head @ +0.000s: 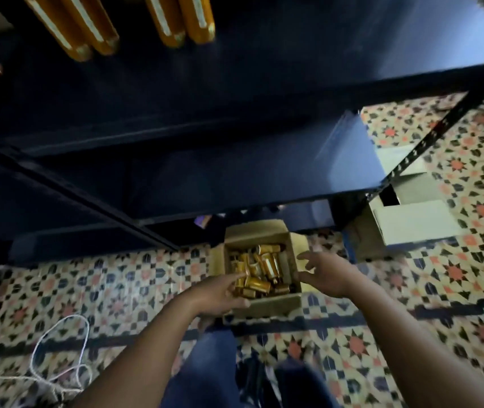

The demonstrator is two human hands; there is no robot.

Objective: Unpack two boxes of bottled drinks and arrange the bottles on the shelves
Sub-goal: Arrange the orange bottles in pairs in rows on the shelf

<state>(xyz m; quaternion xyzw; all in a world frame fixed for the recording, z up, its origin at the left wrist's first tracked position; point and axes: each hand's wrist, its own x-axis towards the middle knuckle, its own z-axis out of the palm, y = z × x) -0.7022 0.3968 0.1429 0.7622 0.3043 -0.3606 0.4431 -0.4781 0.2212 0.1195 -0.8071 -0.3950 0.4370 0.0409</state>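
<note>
- White string (pixel 58 348) is seen lying in loose loops on the patterned tile floor (pixel 117 290) at the lower left.
- Four amber bottles (pixel 93 28) with pale labels are stood in two pairs on the upper dark shelf (pixel 264 69), with bare board left to their right.
- The left hand (pixel 220 293) is stretched over the near-left corner of the box, fingers nearly straight and tips brought to the heap of small bottles.
- A brown cardboard box (pixel 264 303) is set on the floor just before the lowest shelf edge, flaps folded out; small glossy golden bottles (pixel 264 269) are heaped inside on their sides.
- The right hand (pixel 326 275) is held above the box's right wall, fingers spread and loosely curved, with nothing gripped.
- A paler open carton (pixel 411 219) is placed to the right, beside the perforated shelf upright (pixel 429 139).
</note>
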